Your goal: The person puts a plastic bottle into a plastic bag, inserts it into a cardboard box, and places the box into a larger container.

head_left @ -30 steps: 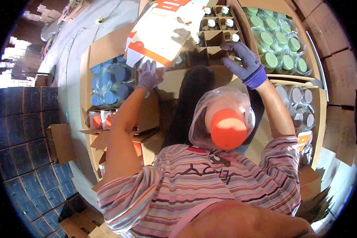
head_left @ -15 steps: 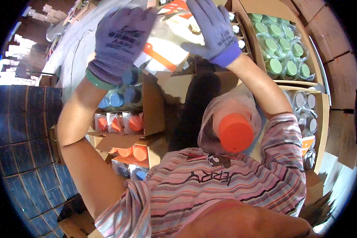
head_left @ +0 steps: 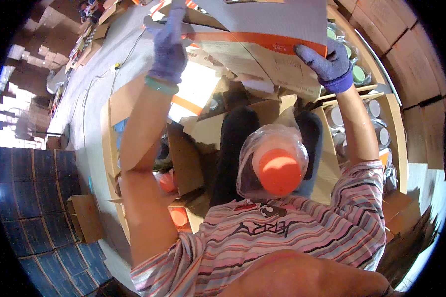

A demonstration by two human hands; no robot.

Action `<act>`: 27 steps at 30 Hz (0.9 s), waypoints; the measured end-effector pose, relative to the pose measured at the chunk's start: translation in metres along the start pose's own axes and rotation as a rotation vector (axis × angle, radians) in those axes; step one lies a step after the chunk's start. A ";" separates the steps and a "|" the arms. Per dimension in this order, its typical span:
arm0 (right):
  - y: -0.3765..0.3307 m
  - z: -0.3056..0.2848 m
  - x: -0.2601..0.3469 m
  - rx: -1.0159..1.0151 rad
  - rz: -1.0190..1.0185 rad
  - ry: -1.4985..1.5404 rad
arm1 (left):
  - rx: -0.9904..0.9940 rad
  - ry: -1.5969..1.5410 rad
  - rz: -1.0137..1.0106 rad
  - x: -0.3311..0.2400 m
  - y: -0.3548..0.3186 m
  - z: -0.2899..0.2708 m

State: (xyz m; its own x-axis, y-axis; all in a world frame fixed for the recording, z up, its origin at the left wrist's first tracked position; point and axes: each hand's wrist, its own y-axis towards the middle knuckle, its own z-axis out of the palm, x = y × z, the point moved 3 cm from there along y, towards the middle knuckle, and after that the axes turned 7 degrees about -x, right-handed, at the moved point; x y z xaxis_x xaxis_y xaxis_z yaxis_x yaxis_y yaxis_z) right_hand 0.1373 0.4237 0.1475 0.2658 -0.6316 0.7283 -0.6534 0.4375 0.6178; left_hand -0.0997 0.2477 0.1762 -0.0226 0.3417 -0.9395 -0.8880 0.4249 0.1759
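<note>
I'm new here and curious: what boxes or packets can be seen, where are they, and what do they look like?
Flat carton: held up high by both gloved hands, white-grey with an orange band.
Plastic-wrapped jar: at the chest, clear wrap, orange lid.
Open boxes of jars: right, brown card, pale lids.
Small empty box: lower left, brown.

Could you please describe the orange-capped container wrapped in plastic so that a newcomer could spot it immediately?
Start at the striped shirt at the bottom of the view. Just above its collar, against dark trousers, sits the container, wrapped in clear plastic film. Its big round orange cap faces the camera, larger than the capped jars boxed around it.
</note>
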 end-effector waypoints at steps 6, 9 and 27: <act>-0.020 -0.031 -0.018 -0.129 0.254 -0.096 | -0.098 0.029 0.329 0.066 0.015 0.029; -0.031 -0.032 -0.027 -0.201 0.283 -0.051 | 0.030 0.046 0.272 0.067 0.012 0.041; -0.025 0.029 -0.041 -0.412 -0.534 -0.524 | 0.675 -0.111 -0.210 0.096 -0.028 0.050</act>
State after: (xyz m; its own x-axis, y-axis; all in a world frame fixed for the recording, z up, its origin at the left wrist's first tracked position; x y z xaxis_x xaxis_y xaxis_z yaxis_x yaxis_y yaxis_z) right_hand 0.1223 0.4202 0.0935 0.0363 -0.9895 0.1401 -0.1965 0.1304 0.9718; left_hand -0.0536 0.3102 0.0960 0.1967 0.2642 -0.9442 -0.3899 0.9047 0.1719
